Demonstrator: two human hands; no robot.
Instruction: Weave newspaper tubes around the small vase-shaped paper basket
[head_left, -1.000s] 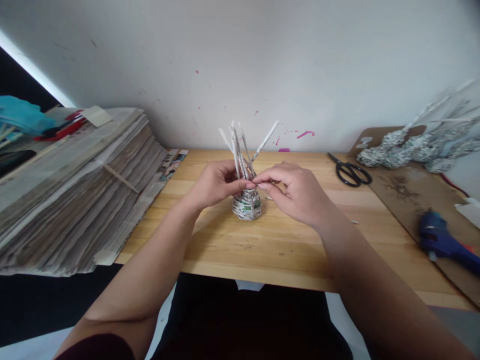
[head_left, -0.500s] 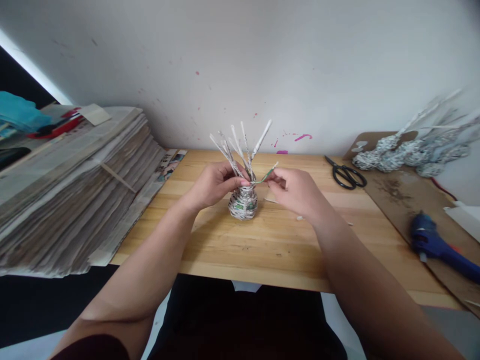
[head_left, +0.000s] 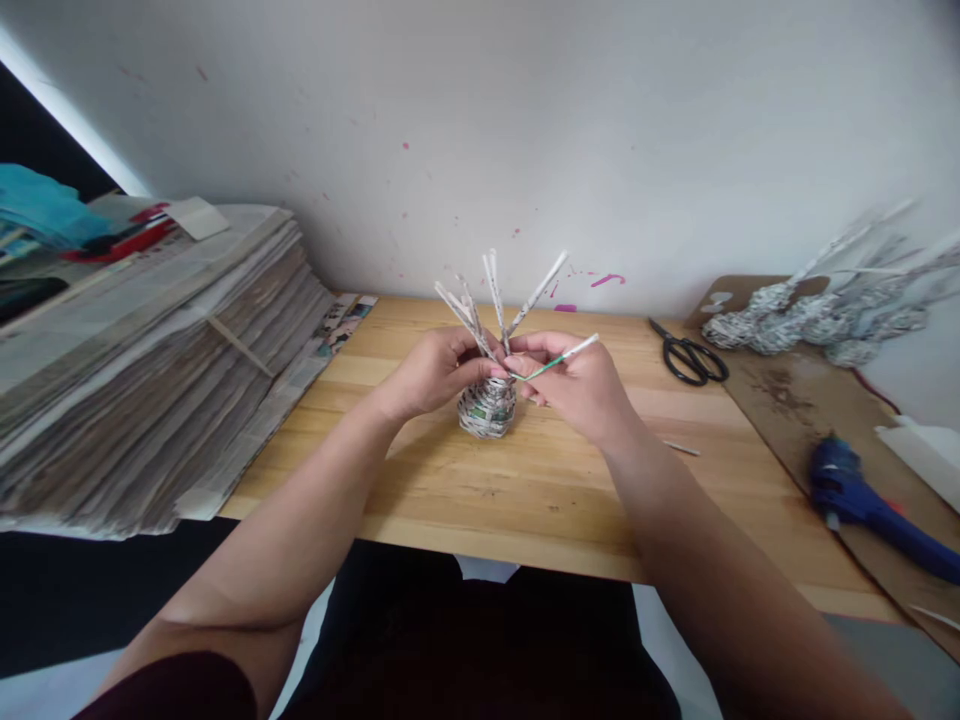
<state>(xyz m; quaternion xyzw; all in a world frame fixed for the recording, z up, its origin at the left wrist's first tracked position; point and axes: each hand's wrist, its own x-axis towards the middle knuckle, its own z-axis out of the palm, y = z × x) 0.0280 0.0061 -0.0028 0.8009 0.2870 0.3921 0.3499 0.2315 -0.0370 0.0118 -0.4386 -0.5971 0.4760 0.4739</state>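
Observation:
A small round woven newspaper vase (head_left: 486, 412) stands upright on the wooden table, with several rolled paper sticks (head_left: 534, 292) fanning up from its narrow neck. My left hand (head_left: 442, 370) is closed around the neck from the left, thumb in front at the rim. From the right, my right hand (head_left: 571, 385) pinches at the neck, its fingertips close to the left thumb. A green-and-white paper strip (head_left: 559, 361) runs from the rim up across the right fingers, its white end pointing up and right. The fingers partly hide the rim.
At left rises a tall stack of newspapers (head_left: 225, 340) with a red-handled tool (head_left: 124, 243) on top. Black scissors (head_left: 690, 358) lie at right, near woven paper pieces (head_left: 787, 315). A blue glue gun (head_left: 862, 500) rests on brown cardboard (head_left: 780, 400).
My right hand has moved left, in to the vase's neck. The green-and-white strip's free end now lies across its fingers, farther right. My left hand stays at the neck.

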